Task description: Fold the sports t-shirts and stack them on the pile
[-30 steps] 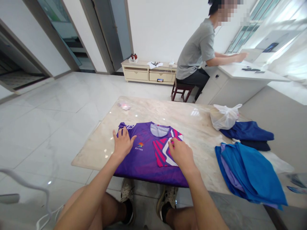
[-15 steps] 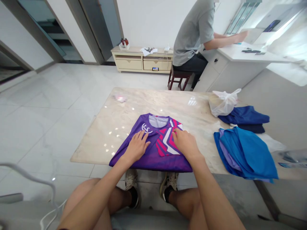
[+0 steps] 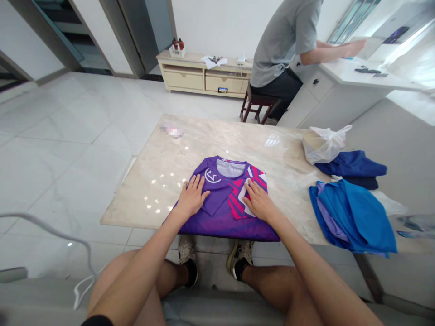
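Note:
A purple T-shirt (image 3: 227,228) lies folded on the marble-patterned table, its collar pointing away from me and its lower edge along the table's near edge. Its sleeves are turned in over the front: a plain purple one on the left, a pink-and-white patterned one on the right. My left hand (image 3: 190,197) rests flat on the left side, fingers spread, just beside the white round logo. Over the patterned sleeve lies my right hand (image 3: 258,201), also open, its fingers stretched out. Neither hand grips the cloth.
Blue folded garments (image 3: 356,217) lie on the table's right, with a dark blue garment (image 3: 356,165) and a tied white plastic bag (image 3: 324,144) behind them. A person in grey (image 3: 288,43) sits on a stool at a white desk (image 3: 360,74). A low cabinet (image 3: 185,86) stands by the wall.
My left hand has shifted onto the shirt's left side, and the purple sleeve now shows folded over the front. My right hand has flattened onto the patterned sleeve. The camera view has shifted slightly.

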The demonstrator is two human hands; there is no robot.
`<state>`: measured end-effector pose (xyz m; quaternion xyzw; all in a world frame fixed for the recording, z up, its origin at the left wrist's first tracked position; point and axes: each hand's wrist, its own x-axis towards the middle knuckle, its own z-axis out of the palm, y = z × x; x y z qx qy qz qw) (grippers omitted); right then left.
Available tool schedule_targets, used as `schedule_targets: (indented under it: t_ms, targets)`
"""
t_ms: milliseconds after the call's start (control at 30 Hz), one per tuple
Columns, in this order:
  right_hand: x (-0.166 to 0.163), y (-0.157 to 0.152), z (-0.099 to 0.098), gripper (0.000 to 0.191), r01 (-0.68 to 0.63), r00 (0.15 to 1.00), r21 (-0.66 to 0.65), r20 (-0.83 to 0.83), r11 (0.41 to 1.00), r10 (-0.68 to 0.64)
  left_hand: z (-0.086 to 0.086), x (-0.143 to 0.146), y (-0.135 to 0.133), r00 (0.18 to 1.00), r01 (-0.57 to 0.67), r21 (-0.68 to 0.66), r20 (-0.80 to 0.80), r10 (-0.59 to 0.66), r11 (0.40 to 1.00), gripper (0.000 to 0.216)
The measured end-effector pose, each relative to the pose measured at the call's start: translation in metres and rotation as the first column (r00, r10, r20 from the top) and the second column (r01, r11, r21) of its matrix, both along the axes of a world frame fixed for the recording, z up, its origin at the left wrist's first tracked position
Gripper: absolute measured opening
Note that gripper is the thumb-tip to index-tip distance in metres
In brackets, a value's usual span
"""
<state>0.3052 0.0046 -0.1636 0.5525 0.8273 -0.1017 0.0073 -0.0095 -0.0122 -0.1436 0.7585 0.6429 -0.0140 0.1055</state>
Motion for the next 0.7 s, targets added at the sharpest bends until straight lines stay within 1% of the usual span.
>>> schedule_targets:
  t_ms: [67,100,133,200,300,367,433,500,600,700]
  targets:
    - [-0.005,-0.001,-0.007,0.071,0.059,0.998,0.017,0.006,0.998,-0.059,-0.001,-0.010,0.004,0.994,-0.094,0.013,-0.045,0.095,0.995,0.074]
    - [-0.008,-0.002,-0.008,0.072,0.081,0.997,0.031,0.008,0.996,-0.081,-0.001,-0.014,0.005,0.991,-0.119,0.033,-0.059,0.121,0.992,0.077]
    - [-0.012,-0.003,-0.009,0.072,0.089,0.996,0.048,0.010,0.995,-0.089,-0.001,-0.016,0.005,0.991,-0.118,0.053,-0.063,0.121,0.992,0.079]
    - [-0.021,-0.005,-0.009,0.071,0.073,0.997,0.090,0.008,0.993,-0.074,-0.001,-0.015,0.003,0.998,-0.043,0.075,-0.041,0.046,0.996,0.079]
    - [-0.033,-0.010,-0.014,0.071,0.038,0.999,0.129,-0.017,0.991,-0.037,-0.007,-0.004,-0.006,0.993,0.117,0.044,0.014,-0.118,0.992,0.074]
    - [-0.038,-0.014,-0.023,0.072,0.033,0.998,0.133,-0.050,0.991,-0.027,-0.015,0.006,-0.013,0.986,0.163,0.028,0.029,-0.164,0.986,0.072]
    - [-0.040,-0.017,-0.033,0.072,0.034,0.996,0.139,-0.090,0.990,-0.022,-0.021,0.014,-0.018,0.982,0.182,0.038,0.034,-0.184,0.982,0.070]
    - [-0.039,-0.018,-0.041,0.072,0.037,0.993,0.144,-0.119,0.989,-0.020,-0.024,0.016,-0.019,0.981,0.191,0.052,0.035,-0.193,0.980,0.070]
    - [-0.030,-0.010,-0.038,0.071,0.056,0.990,0.140,-0.137,0.989,-0.036,-0.018,0.010,-0.013,0.986,0.165,0.058,0.024,-0.167,0.985,0.070]
    - [-0.012,0.006,-0.024,0.070,0.133,0.984,0.161,-0.140,0.978,-0.111,-0.009,-0.005,-0.005,0.993,0.116,0.062,0.002,-0.116,0.991,0.068]
